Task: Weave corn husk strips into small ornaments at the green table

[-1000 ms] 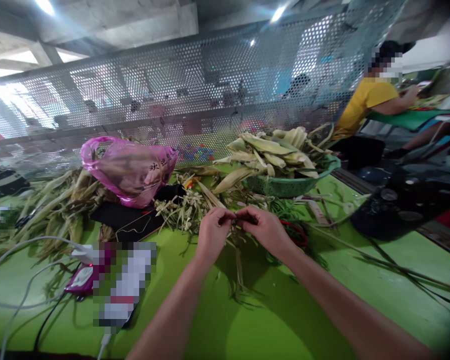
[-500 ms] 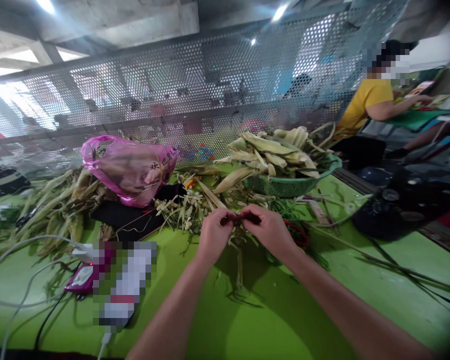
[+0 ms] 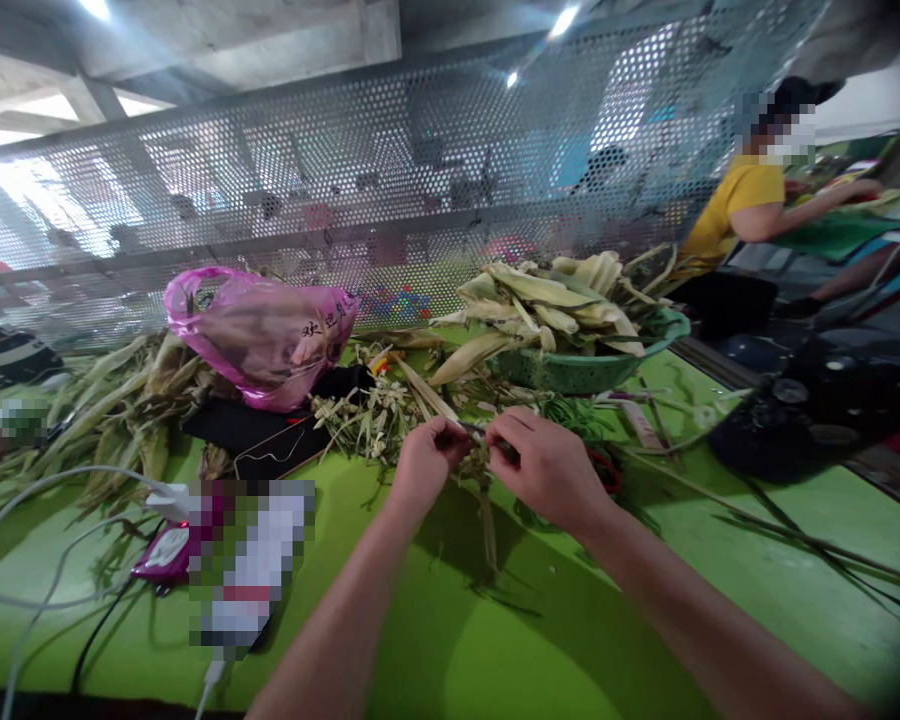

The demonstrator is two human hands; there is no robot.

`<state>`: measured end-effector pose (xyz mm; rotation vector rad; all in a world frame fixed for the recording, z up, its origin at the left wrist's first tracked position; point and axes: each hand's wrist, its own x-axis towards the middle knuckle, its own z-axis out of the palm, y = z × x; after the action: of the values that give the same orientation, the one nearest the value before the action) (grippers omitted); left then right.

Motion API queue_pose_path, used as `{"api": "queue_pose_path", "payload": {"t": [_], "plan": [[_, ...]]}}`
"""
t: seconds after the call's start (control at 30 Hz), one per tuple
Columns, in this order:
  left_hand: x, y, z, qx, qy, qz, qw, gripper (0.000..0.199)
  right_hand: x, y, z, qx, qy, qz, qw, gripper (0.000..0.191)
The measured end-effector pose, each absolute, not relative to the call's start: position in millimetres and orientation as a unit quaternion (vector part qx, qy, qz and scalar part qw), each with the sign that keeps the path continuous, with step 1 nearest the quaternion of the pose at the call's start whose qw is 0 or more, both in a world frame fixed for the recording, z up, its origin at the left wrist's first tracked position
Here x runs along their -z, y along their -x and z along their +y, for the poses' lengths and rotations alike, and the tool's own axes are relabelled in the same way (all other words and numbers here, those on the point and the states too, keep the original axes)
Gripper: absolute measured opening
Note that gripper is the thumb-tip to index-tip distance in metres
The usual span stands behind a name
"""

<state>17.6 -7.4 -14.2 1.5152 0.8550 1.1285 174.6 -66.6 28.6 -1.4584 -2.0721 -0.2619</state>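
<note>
My left hand (image 3: 427, 460) is closed in a pinch, with a thin dark strand (image 3: 471, 428) running from its fingertips towards the right hand. A short way to its right, my right hand (image 3: 544, 465) is curled, its fingertips at the top of a small dried corn husk bundle (image 3: 489, 525). What exactly lies between the right fingers is hidden. The bundle's pale strips hang down between the hands, with thin ends spreading over the green table (image 3: 450, 640). Just behind the hands lie husk flowers (image 3: 364, 425) and green strands (image 3: 570, 412).
A green basket (image 3: 570, 372) heaped with corn husks stands at the back right. A pink plastic bag (image 3: 262, 340) and more husks (image 3: 150, 400) are at the left. Cables and a purple power strip (image 3: 169, 550) lie front left. A person in yellow (image 3: 742, 200) sits beyond the table.
The hands have moved slightly apart, showing the dark strand between them. The right hand has turned over a little, and the hanging husk bundle has shifted right.
</note>
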Motion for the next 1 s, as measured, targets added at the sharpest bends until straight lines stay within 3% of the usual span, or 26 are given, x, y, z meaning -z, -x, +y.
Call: {"api": "queue_pose_path", "payload": {"t": [0.27,0.43,0.53,0.67,1.0], "plan": [[14,-12,-4,-0.463,-0.59,0.383,0.54,0.011,-28,-184,-60,-0.14,0.597,-0.719,0.327,0.006],[15,-13,-4,-0.475,-0.58,0.372,0.547,0.016,-21,-185,-56,-0.251,0.583,-0.683,0.361,0.017],[13,-14,-4,-0.477,-0.572,0.37,0.555,0.018,-17,-184,-54,-0.25,0.582,-0.687,0.356,0.023],[9,-14,-8,-0.474,-0.533,0.366,0.597,0.023,-11,-184,-50,-0.213,0.572,-0.702,0.367,0.014],[-1,-13,-17,-0.476,-0.43,0.307,0.703,0.025,-15,-181,-51,-0.217,0.561,-0.694,0.395,0.014]]}}
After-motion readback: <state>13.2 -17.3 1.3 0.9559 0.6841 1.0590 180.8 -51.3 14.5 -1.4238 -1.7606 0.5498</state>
